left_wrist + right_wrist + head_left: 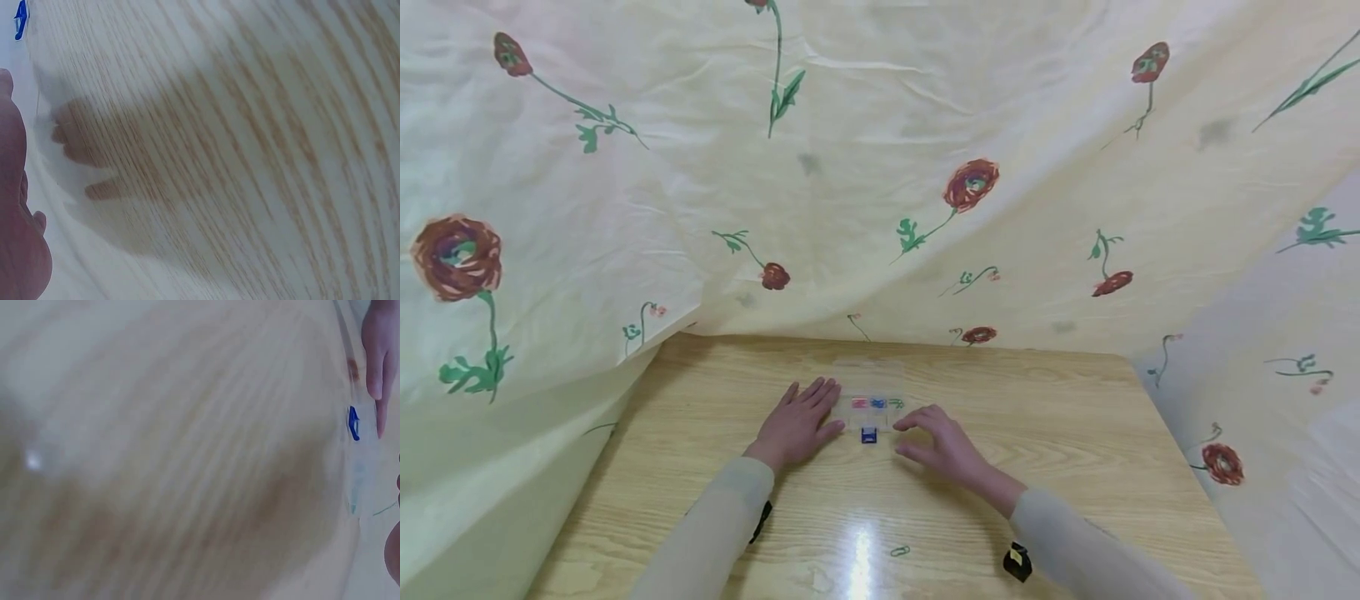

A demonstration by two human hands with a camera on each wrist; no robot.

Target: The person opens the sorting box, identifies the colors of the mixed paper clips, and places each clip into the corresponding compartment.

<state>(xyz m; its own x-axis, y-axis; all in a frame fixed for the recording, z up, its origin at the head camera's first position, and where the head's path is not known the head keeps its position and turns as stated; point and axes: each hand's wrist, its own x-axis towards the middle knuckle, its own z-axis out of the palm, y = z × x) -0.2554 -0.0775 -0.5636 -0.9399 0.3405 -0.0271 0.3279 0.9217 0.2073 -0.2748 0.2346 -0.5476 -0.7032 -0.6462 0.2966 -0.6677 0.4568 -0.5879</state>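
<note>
A small clear plastic box [880, 422] stands in the middle of the wooden table, a blue latch [868, 435] at its near edge. Pink, blue and green pieces [877, 403] sit in a row inside it, the green ones shaped like paper clips. My left hand [797, 423] lies flat at the box's left side, thumb tip by its near left corner. At the right side my right hand [940, 442] hovers with thumb and fingers parted, nothing between them. The right wrist view shows the box with its blue latch [354, 423] near the other hand's fingertips [379, 428].
A green paper clip [900, 551] lies alone on the table [1045, 400] toward the near edge. Flowered cloth [850, 208] hangs behind the table and down both sides. Light glares off the tabletop near the front.
</note>
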